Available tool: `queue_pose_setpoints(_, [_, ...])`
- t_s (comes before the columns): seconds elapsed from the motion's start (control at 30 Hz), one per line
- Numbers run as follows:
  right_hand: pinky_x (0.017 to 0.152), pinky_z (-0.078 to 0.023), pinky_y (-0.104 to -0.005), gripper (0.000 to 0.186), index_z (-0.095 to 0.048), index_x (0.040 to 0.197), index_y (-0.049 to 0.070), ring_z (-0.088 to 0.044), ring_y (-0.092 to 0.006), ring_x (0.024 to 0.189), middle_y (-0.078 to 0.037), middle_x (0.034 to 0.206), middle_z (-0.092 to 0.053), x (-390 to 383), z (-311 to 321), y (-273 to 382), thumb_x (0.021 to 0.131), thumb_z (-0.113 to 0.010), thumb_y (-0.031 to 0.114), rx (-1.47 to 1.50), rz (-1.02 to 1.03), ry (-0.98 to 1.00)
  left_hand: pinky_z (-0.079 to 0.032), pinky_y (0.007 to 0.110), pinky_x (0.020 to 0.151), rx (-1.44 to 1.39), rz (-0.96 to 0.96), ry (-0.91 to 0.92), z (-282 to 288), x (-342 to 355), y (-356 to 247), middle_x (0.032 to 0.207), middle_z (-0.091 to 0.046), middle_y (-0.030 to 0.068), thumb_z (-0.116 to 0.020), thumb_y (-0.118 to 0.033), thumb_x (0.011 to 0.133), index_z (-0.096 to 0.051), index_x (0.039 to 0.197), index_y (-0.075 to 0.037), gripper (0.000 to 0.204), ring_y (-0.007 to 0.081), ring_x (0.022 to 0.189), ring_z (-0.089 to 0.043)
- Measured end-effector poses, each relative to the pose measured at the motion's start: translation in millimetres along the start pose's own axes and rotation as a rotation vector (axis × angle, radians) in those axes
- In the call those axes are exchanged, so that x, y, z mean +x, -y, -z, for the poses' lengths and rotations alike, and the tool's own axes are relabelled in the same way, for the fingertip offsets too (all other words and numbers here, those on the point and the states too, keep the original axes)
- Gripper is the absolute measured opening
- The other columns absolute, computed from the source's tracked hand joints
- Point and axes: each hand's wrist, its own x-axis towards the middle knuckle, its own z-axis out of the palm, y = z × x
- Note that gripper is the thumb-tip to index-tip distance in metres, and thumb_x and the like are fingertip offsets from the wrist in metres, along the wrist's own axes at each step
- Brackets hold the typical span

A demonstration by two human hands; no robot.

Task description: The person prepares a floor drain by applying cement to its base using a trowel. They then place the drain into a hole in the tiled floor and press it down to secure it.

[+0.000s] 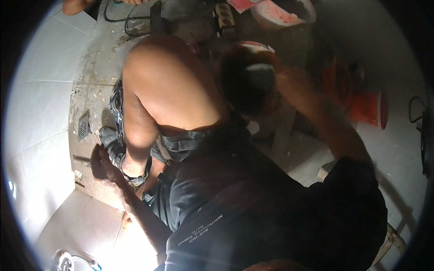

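My right hand [284, 81] is smeared by motion at the right side of a dark round bucket [235, 90]. Its fingers cannot be made out, nor can anything they may hold. A pale grey blurred shape [261, 74] shows at the bucket's mouth, its kind unclear. Down at the left, my left hand [105, 167] hangs beside a dark shoe [110, 137], over the floor near the wall. Its fingers are loosely curved, with the thumb a little apart, and no object shows in it.
A red-smeared pale basin [285, 16] and a socket strip [224, 18] lie at the far side. An orange-red bucket [368, 108] rests on its side at the right. A floor drain grate [83, 125] is near the left tiled wall [40, 108]. Another person's hand [133, 2] shows at the top.
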Motion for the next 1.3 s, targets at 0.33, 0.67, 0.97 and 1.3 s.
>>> queue_pose_setpoints(0.33, [0.079,-0.059,-0.0461,0.015,-0.074,0.081,0.002,-0.074,-0.0341,0.088,-0.018,0.090,-0.074,-11.3,-15.6,4.1,0.082,-0.065,0.013,-0.006,0.220,-0.033,-0.056,0.033,0.090,-0.083,0.009,0.165,-34.7,0.1,-49.7,0.109,-0.074,0.0163,-0.060,-0.017,0.102,-0.067,0.122,0.007,0.032,0.0225,0.098,-0.070])
queue_pose_setpoints(0.67, [0.082,-0.057,-0.0471,0.019,-0.073,0.076,0.003,-0.073,-0.0356,0.086,-0.017,0.090,-0.075,29.0,9.2,20.2,0.085,-0.062,0.016,-0.037,0.242,0.121,-0.054,0.035,0.089,-0.158,0.165,0.146,-29.6,-26.7,-9.1,0.109,-0.075,0.0160,-0.063,-0.023,0.100,-0.069,0.121,0.005,0.035,0.0222,0.098,-0.070])
queue_pose_setpoints(0.97, [0.076,-0.053,-0.0496,0.033,-0.070,0.080,-0.003,-0.070,-0.0379,0.082,-0.022,0.082,-0.070,35.3,33.9,-20.7,0.093,-0.063,0.026,0.131,0.344,0.382,-0.053,0.036,0.092,-0.038,0.142,0.137,-26.6,-37.6,-3.9,0.110,-0.075,0.0154,-0.065,-0.025,0.099,-0.071,0.120,0.003,0.036,0.0238,0.101,-0.070])
queue_pose_setpoints(1.3, [0.085,-0.056,-0.0496,0.032,-0.075,0.096,0.000,-0.071,-0.0414,0.094,-0.024,0.095,-0.073,26.6,-9.4,1.7,0.090,-0.063,0.029,0.200,0.131,0.271,-0.053,0.036,0.090,-0.055,0.158,0.177,-27.9,-29.2,4.0,0.104,-0.076,0.0165,-0.062,-0.028,0.100,-0.070,0.121,0.005,0.040,0.0247,0.096,-0.070])
